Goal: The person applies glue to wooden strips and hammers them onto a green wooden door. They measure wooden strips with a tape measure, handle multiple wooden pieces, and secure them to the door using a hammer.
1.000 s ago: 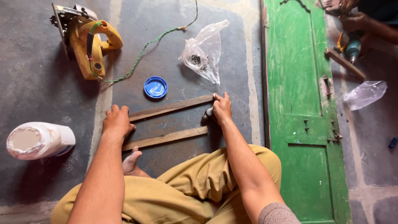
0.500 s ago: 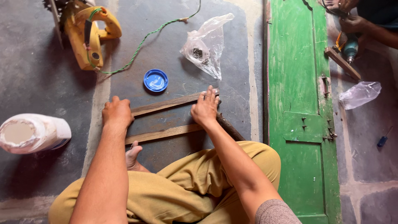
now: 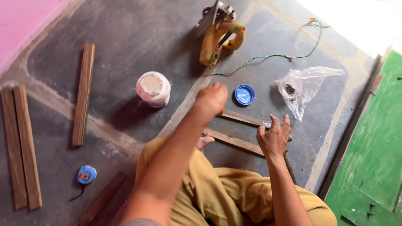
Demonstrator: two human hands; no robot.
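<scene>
Below, a person sits on a dark concrete floor point(image 3: 125, 33) with two thin wooden slats point(image 3: 234, 129) lying side by side before their knees. Right hand point(image 3: 274, 136) hovers over the slats' right end, fingers spread and holding nothing. Left hand point(image 3: 211, 100) is raised, loosely curled and empty, near a white jar point(image 3: 153, 88). Likely the slats are light, stiff and rough-grained; each looks easiest to pinch by its long edges near the middle. A blue lid point(image 3: 245, 94), plastic bag point(image 3: 303, 88) and yellow power saw point(image 3: 220, 37) lie beyond.
</scene>
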